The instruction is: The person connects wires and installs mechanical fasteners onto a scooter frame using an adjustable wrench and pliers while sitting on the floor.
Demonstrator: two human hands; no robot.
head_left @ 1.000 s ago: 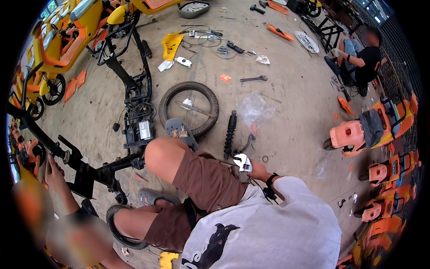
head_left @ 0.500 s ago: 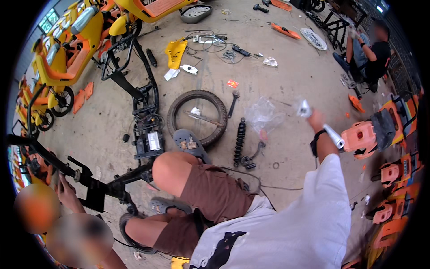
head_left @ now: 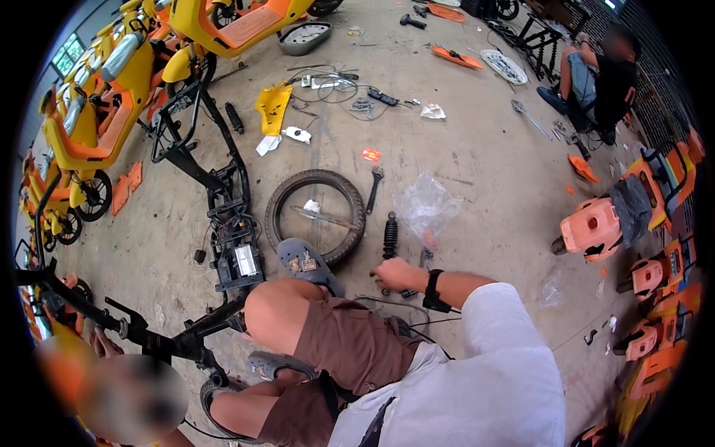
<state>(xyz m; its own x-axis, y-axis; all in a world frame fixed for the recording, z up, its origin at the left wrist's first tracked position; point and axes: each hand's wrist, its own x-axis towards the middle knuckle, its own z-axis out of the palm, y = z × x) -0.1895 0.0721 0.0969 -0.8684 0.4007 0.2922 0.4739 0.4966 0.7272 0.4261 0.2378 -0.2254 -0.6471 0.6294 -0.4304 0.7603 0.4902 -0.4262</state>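
Observation:
My right hand (head_left: 398,275) has curled fingers over the lower end of a black coil-spring shock absorber (head_left: 390,237), which lies on the floor. A black strap is round that wrist. At the left edge, my left hand (head_left: 106,344) is at the dark tube of a bare scooter frame (head_left: 246,229). Its fingers seem to wrap the tube, though they show only in part and a blurred patch covers the forearm. Just beyond my knees and clog lies a tyred wheel (head_left: 316,176). An adjustable wrench (head_left: 375,189) is beside it.
A clear plastic bag (head_left: 427,205) lies beyond my right hand. Farther off are a yellow panel (head_left: 273,109), cables, a hammer (head_left: 413,21) and a long silver tool (head_left: 530,119). A person (head_left: 622,82) sits at far right. Yellow scooters (head_left: 97,138) and orange scooters (head_left: 592,229) flank the floor.
My right hand has come down and left to the shock absorber. The long silver object it held is out of it; a silver tool now lies on the floor near the seated person.

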